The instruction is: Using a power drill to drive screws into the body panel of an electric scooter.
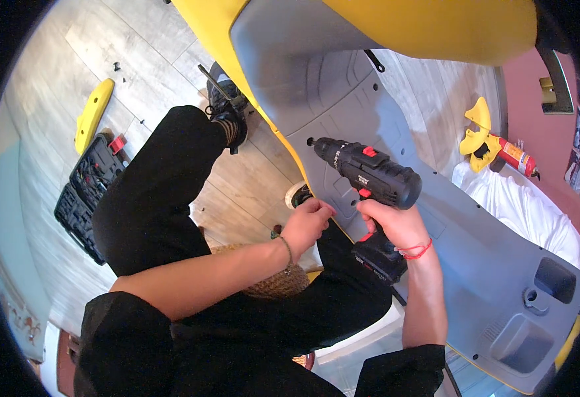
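Squarely over a long grey panel (429, 198) sits a black cordless drill (369, 173) with red switches, its nose pointing left and its tip at a small dark spot near the panel's edge; from where I stand I cannot tell whether the tip presses in. The person's right hand (396, 225) has its fingers wrapped firmly round the drill's grip, and a red cord (417, 250) circles that wrist. Just beside the panel's near edge, the left hand (308, 223) is curled, thumb and fingertips drawn close together; whether they pinch something tiny I cannot make out.

The panel itself is smooth, with moulded ridges, little round holes and, toward its lower right end, two recessed pockets. Yellow trim (292, 153) runs along its left side, and a broad yellow shell (449, 26) bulges over the top.

Beyond that spreads a pale plank floor (164, 40), dotted with a few small dark bits at upper left. On it an open black tool case (90, 188) lies beside the person's bent knee, with a curved yellow piece (94, 116) next to it. Across the room, against a dull red wall (525, 83), more yellow pieces (477, 135) lie near a red fire extinguisher (518, 159), just above a crumpled white cloth (518, 208).
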Motion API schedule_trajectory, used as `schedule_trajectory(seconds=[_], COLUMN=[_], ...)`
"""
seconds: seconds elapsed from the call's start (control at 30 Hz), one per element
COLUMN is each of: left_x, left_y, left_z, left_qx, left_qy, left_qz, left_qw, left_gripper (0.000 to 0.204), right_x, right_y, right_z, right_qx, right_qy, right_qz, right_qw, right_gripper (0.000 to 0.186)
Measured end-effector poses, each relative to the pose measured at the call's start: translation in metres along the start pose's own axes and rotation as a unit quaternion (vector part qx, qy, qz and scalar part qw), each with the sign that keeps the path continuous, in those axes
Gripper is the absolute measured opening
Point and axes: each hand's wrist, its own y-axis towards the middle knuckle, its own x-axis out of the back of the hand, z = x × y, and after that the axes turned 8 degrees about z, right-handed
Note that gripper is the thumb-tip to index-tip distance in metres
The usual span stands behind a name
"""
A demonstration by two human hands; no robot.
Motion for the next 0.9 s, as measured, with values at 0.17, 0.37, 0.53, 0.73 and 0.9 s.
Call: schedule_trajectory(seconds=[0.17, 0.37, 0.53, 0.73, 0.9], left_x=[-0.002, -0.003, 0.003, 0.001, -0.001], left_y=[0.001, -0.020, -0.016, -0.012, -0.024], left_z=[0.012, 0.070, 0.094, 0.090, 0.089], left_qx=[-0.024, 0.022, -0.016, -0.045, -0.034], left_qy=[0.041, 0.144, 0.251, 0.246, 0.282], left_qz=[-0.004, 0.038, 0.042, 0.017, 0.015], left_qw=[0.999, 0.989, 0.967, 0.968, 0.959], left_gripper=[0.016, 0.017, 0.020, 0.021, 0.021], right_x=[0.002, 0.001, -0.007, -0.014, -0.013], right_y=[0.001, 0.000, -0.003, -0.004, 0.001], right_z=[0.010, 0.024, 0.029, 0.036, 0.039], right_qx=[-0.005, -0.037, -0.030, -0.019, -0.031], right_qy=[-0.053, -0.090, -0.134, -0.162, -0.138], right_qz=[0.015, 0.012, 0.008, 0.007, 0.018], right_qw=[0.998, 0.995, 0.991, 0.987, 0.990], right_gripper=[0.013, 0.020, 0.019, 0.018, 0.017])
